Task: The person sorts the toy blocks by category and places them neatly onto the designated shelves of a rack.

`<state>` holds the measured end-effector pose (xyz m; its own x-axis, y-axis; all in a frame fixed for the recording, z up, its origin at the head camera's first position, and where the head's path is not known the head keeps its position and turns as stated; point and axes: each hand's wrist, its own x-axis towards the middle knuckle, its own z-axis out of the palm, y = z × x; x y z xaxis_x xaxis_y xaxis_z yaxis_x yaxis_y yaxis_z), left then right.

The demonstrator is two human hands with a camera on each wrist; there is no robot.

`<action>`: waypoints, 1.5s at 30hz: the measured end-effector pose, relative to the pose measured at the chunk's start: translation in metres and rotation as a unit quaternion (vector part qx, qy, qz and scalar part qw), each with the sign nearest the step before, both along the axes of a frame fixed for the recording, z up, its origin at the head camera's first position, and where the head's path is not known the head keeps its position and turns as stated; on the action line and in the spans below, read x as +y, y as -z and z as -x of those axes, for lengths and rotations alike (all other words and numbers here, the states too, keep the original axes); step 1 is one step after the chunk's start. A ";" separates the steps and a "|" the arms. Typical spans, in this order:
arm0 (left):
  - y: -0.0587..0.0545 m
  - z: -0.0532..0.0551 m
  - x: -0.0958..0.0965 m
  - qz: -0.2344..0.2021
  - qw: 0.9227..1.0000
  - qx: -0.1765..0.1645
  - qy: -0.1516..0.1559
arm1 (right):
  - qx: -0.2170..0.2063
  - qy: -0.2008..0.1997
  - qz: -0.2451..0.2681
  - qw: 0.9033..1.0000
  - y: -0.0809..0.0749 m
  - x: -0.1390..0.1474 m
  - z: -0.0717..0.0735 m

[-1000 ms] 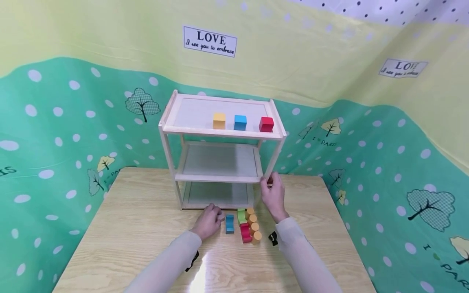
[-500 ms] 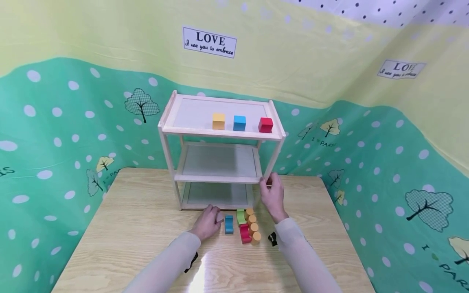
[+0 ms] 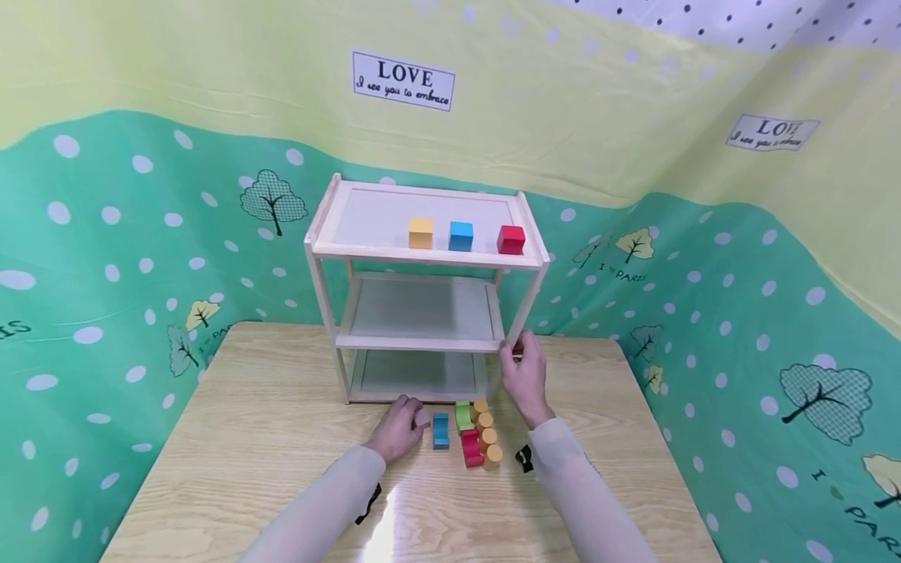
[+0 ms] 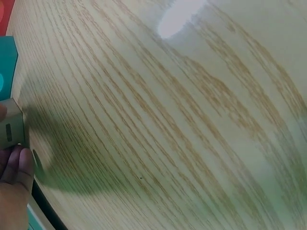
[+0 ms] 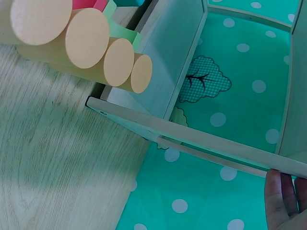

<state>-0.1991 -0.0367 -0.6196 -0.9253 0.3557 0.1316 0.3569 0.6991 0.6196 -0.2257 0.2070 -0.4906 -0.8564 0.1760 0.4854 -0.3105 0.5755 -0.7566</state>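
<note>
In the head view my left hand (image 3: pixel 397 427) pinches a small pale block (image 3: pixel 421 418) on the table, just in front of the shelf's bottom tier. The left wrist view shows that block (image 4: pixel 12 127) at its left edge, a dark slot on its face and fingertips (image 4: pixel 21 165) against it. Right beside it stands a blue notched block (image 3: pixel 440 432). My right hand (image 3: pixel 526 378) grips the white shelf unit's right front post (image 3: pixel 529 301) at middle-tier height. In the right wrist view the fingers (image 5: pixel 274 194) meet the post, and part of the hand lies outside the frame.
Green (image 3: pixel 464 416) and red (image 3: pixel 471 449) notched blocks stand beside a row of several orange cylinders (image 3: pixel 488 439). Yellow (image 3: pixel 421 233), blue (image 3: pixel 461 236) and red (image 3: pixel 511 240) cubes sit on the top tier. A patterned curtain (image 3: pixel 211 188) hangs behind the wooden table (image 3: pixel 267 391).
The pale block has turned slightly in my left hand's fingers, and that hand has shifted a little toward me. My right hand keeps its place on the post.
</note>
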 end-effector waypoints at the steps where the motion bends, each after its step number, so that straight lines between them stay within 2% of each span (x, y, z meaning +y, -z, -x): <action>1: 0.000 0.000 0.000 -0.001 1.000 0.000 0.000 | 0.001 0.000 -0.002 1.000 0.000 0.000 0.000; 12: 0.001 -0.001 -0.001 -0.007 1.000 0.003 0.005 | 0.010 -0.002 -0.007 1.000 0.002 0.001 0.001; 22: 0.000 -0.002 -0.004 -0.024 0.999 -0.020 -0.008 | 0.011 -0.001 -0.004 1.000 0.002 0.002 0.002; 29: -0.002 -0.003 -0.013 -0.034 0.999 -0.032 -0.024 | -0.002 -0.003 0.004 1.000 0.000 0.001 0.000; 32: -0.004 -0.002 -0.020 -0.036 0.999 -0.027 -0.022 | 0.000 -0.003 0.004 1.000 0.000 0.001 0.000; 39: -0.013 -0.003 -0.034 -0.057 0.998 -0.027 -0.021 | -0.001 0.001 -0.004 1.000 0.002 0.001 0.002; 45: -0.023 -0.005 -0.042 -0.057 0.998 -0.028 -0.017 | 0.003 0.003 -0.005 1.000 0.002 0.001 0.001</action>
